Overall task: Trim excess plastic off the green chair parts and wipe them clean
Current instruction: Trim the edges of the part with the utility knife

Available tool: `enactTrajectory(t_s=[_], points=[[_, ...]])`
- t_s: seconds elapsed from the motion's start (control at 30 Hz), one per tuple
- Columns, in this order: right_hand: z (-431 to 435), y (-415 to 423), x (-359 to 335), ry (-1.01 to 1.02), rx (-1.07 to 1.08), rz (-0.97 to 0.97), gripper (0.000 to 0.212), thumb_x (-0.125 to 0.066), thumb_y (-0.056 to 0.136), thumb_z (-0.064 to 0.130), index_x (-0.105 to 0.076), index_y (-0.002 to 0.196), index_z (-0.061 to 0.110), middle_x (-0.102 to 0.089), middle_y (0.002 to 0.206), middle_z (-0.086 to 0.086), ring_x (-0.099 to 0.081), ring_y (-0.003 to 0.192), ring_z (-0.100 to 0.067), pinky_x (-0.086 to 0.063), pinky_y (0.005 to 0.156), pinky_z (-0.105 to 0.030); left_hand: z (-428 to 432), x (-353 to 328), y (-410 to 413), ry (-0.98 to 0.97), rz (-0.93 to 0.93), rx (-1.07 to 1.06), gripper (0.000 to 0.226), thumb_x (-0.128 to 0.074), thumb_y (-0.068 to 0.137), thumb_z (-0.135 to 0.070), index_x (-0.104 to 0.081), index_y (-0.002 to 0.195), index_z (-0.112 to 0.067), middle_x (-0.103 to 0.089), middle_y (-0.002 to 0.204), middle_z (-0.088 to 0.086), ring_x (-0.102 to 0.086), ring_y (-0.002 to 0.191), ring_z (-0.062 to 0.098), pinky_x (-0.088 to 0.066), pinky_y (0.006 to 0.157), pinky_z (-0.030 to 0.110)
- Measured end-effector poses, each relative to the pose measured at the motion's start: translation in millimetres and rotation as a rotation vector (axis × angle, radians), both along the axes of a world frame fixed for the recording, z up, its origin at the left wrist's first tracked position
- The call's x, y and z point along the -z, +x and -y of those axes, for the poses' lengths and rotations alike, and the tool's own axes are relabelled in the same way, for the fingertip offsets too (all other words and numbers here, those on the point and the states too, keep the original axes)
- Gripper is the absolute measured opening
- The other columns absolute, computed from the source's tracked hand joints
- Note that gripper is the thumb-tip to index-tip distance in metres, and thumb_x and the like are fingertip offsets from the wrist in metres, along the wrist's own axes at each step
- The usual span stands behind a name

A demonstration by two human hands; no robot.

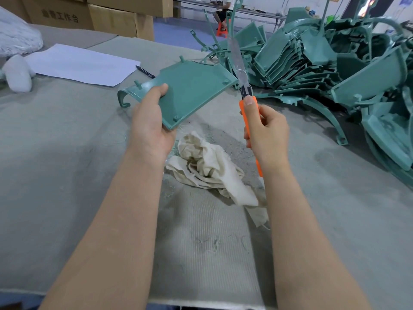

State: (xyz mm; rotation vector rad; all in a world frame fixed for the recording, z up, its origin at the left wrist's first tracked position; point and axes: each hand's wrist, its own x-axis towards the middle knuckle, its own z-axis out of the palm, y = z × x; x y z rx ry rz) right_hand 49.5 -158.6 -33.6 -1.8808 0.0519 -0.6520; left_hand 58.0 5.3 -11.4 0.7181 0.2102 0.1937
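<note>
Hands meet at mid-frame over a grey table (67, 175). The left hand (149, 121) grips a green panel (192, 90) by its near left edge, with the thumb on top and the fingers hidden beneath. The panel is held clear of the table and tilted. Its long axis runs across the frame, with the hooked end at the left and one corner pointing right toward the knife (244, 117).

The right hand (268, 133) is wrapped round the orange handle, its thumb laid along the top near the blade (237, 57). The knife stands nearly upright in the frame, with the blade pointing at the upper edge and leaning slightly left. The blade is blurred and its tip is lost against the pile (335, 63) of green parts at the upper right. Whether it touches the panel's corner is unclear.

A crumpled cloth (210, 166) lies on the table between the forearms. Paper (82, 63) and a pen (145, 71) lie at the upper left.
</note>
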Motion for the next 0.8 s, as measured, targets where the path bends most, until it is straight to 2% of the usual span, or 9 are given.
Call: enactTrajectory(t_s=[0.2,0.3,0.37,0.43,0.53,0.67,0.8], points=[[2.5,3.4,3.3,-0.067,0.012,0.019,0.07,-0.05,0.085,0.063,-0.051,0.077,-0.006,-0.049,0.069,-0.03,-0.048,0.062,-0.042,-0.047,0.056,-0.054,-1.1,-0.3,-0.9,-0.013,-0.008,-0.02,0.005,-0.058,0.092,-0.008,-0.061,0.091,-0.012,-0.071,0.063,-0.002,-0.068,0.055,0.011,-0.049,0.046,0.018],[4.8,4.6,3.9,-0.101,0.017,0.026,0.065,-0.051,0.089,0.059,-0.047,0.072,-0.004,-0.05,0.068,-0.03,-0.049,0.063,-0.043,-0.048,0.057,-0.054,-1.2,-0.1,-0.3,-0.009,-0.025,-0.029,0.004,-0.058,0.092,-0.008,-0.061,0.091,-0.011,-0.071,0.062,-0.002,-0.068,0.054,0.01,-0.049,0.047,0.018],[3.4,4.1,4.6,-0.135,0.0,0.029,0.059,-0.052,0.09,0.057,-0.048,0.066,0.003,-0.05,0.062,-0.024,-0.047,0.057,-0.038,-0.047,0.056,-0.049,-0.7,0.9,0.8,0.004,-0.023,-0.031,0.004,-0.058,0.092,-0.008,-0.062,0.094,-0.011,-0.071,0.065,-0.001,-0.068,0.055,0.011,-0.049,0.047,0.018],[-1.8,2.2,5.2,-0.214,-0.042,0.026,0.051,-0.053,0.092,0.055,-0.048,0.06,0.016,-0.049,0.055,-0.009,-0.046,0.051,-0.026,-0.046,0.054,-0.044,-0.1,2.5,3.4,0.025,-0.03,-0.035,0.012,-0.059,0.092,-0.009,-0.062,0.104,-0.009,-0.071,0.075,0.002,-0.068,0.058,0.012,-0.049,0.048,0.019],[-9.8,0.2,7.0,-0.274,-0.114,-0.002,0.052,-0.054,0.092,0.053,-0.051,0.064,0.01,-0.047,0.054,-0.004,-0.045,0.05,-0.023,-0.045,0.052,-0.042,-2.0,5.6,8.3,0.025,-0.05,-0.065,0.022,-0.059,0.092,-0.009,-0.06,0.114,-0.007,-0.07,0.085,0.005,-0.068,0.063,0.014,-0.051,0.05,0.021],[-15.0,-0.3,10.0,-0.327,-0.215,-0.019,0.047,-0.057,0.091,0.052,-0.044,0.057,0.023,-0.036,0.045,0.011,-0.032,0.043,-0.006,-0.027,0.046,-0.028,-4.1,7.2,11.2,-0.004,-0.05,-0.086,0.021,-0.06,0.092,-0.01,-0.06,0.114,-0.007,-0.07,0.083,0.005,-0.069,0.06,0.013,-0.051,0.05,0.021],[-14.2,0.9,9.9,-0.305,-0.162,-0.01,0.043,-0.055,0.092,0.054,-0.05,0.061,0.025,-0.04,0.049,0.011,-0.035,0.044,-0.006,-0.03,0.046,-0.025,-4.0,6.7,12.0,-0.029,-0.014,-0.088,0.011,-0.058,0.093,-0.008,-0.062,0.104,-0.008,-0.071,0.083,0.005,-0.07,0.062,0.013,-0.052,0.051,0.022]])
